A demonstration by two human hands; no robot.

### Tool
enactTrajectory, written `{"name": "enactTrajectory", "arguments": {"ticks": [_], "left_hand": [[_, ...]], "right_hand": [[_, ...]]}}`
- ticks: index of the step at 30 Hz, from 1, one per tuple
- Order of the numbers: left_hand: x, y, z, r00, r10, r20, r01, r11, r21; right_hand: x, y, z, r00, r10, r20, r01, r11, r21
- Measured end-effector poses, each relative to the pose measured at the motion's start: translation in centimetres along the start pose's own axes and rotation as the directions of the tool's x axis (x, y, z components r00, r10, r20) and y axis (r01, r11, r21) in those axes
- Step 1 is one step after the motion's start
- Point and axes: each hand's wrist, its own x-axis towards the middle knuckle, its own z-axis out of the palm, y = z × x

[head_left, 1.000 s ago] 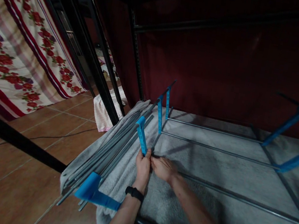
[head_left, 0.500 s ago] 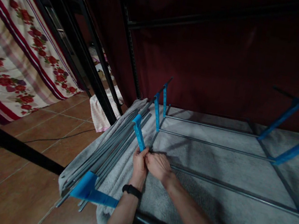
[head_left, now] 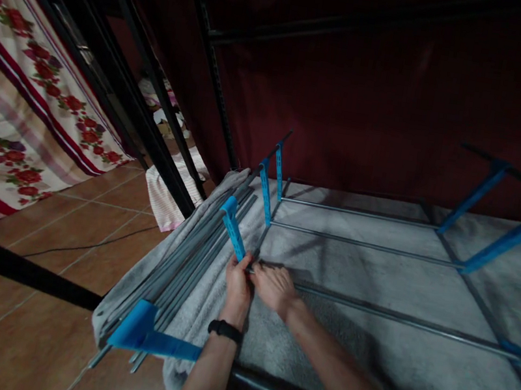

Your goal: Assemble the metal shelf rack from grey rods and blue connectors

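My left hand [head_left: 237, 282], with a black band at its wrist, is closed around the lower end of a blue plastic bracket [head_left: 234, 230]. Beside it, my right hand [head_left: 273, 286] is closed on the near end of a long grey metal rod [head_left: 371, 310]. The joint between rod and bracket is hidden by my fingers. Two more blue brackets [head_left: 265, 192] stand upright behind, linked by thin rods [head_left: 356, 241] to blue brackets [head_left: 514, 232] on the right. Another blue bracket [head_left: 135, 327] lies by my left forearm.
Several loose grey tubes [head_left: 197, 251] lie bundled on a grey blanket [head_left: 338, 266]. Black metal posts [head_left: 129, 88] rise at the left, with a dark tube [head_left: 279, 389] close in front. A floral curtain [head_left: 33, 100] hangs above the tiled floor [head_left: 31, 330]. A dark red cloth [head_left: 376, 121] forms the back.
The view has shifted slightly, so most things sit a little further left. Both hands keep their hold at the same joint, with the bracket still upright and slightly tilted.
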Motion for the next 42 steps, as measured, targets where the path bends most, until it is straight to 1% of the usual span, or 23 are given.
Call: {"name": "enactTrajectory", "arguments": {"ticks": [2, 3, 5, 8, 12, 16, 21, 25, 27, 31, 33, 35, 38, 42], "left_hand": [[0.1, 0.0, -0.1, 1.000, 0.015, -0.022, -0.014, 0.999, 0.049], [0.2, 0.0, -0.2, 0.999, 0.015, -0.038, -0.012, 0.997, 0.071], [0.6, -0.1, -0.3, 0.998, 0.005, -0.066, 0.002, 0.995, 0.103], [1.2, -0.1, 0.1, 0.998, -0.017, -0.061, 0.023, 0.995, 0.095], [0.7, 0.6, 1.1, 0.994, -0.045, -0.099, 0.051, 0.997, 0.062], [-0.1, 1.1, 1.7, 0.992, -0.037, -0.118, 0.047, 0.995, 0.085], [0.1, 0.9, 1.6, 0.996, -0.010, -0.090, 0.020, 0.994, 0.112], [0.0, 0.9, 1.4, 0.997, -0.007, -0.079, 0.018, 0.989, 0.148], [0.0, 0.9, 1.4, 0.998, -0.014, -0.065, 0.023, 0.989, 0.145], [0.5, 0.5, 1.2, 0.998, -0.004, -0.063, 0.009, 0.997, 0.077], [0.8, 0.2, 1.0, 0.998, 0.007, -0.063, -0.003, 0.998, 0.060], [1.0, -0.1, 0.6, 0.999, 0.009, -0.040, -0.006, 0.997, 0.074], [1.1, -0.2, 0.1, 1.000, -0.001, -0.010, 0.001, 0.997, 0.074], [0.9, -0.1, 0.0, 1.000, 0.006, -0.004, -0.006, 0.999, 0.047]], "right_hand": [[-1.4, 0.2, 0.9, 0.993, 0.029, -0.112, -0.033, 0.999, -0.038], [-2.0, 0.4, 1.3, 0.989, 0.012, -0.147, -0.020, 0.998, -0.053], [-2.5, 0.8, 1.8, 0.986, -0.042, -0.160, 0.032, 0.998, -0.062], [-2.0, 1.6, 1.4, 0.985, -0.052, -0.165, 0.042, 0.997, -0.062], [-1.1, 2.2, 0.0, 0.989, -0.036, -0.143, 0.031, 0.999, -0.036], [-0.9, 2.4, -0.7, 0.995, -0.019, -0.093, 0.021, 0.999, 0.030], [-0.3, 3.0, -1.3, 0.999, -0.032, 0.042, 0.026, 0.992, 0.127], [-0.1, 3.3, -2.3, 0.989, -0.022, 0.149, -0.005, 0.984, 0.180], [-0.4, 3.3, -2.4, 0.990, -0.020, 0.139, -0.004, 0.985, 0.170], [-1.3, 3.0, -1.4, 0.999, -0.050, -0.022, 0.051, 0.996, 0.069], [-1.6, 2.6, -0.9, 0.997, -0.048, -0.065, 0.050, 0.998, 0.026], [-1.6, 2.3, -0.7, 0.998, -0.035, -0.047, 0.035, 0.999, 0.009], [-1.3, 2.3, -1.0, 1.000, -0.012, 0.011, 0.011, 0.999, 0.041], [-1.0, 3.0, -1.6, 0.995, -0.037, 0.098, 0.028, 0.995, 0.096]]}}
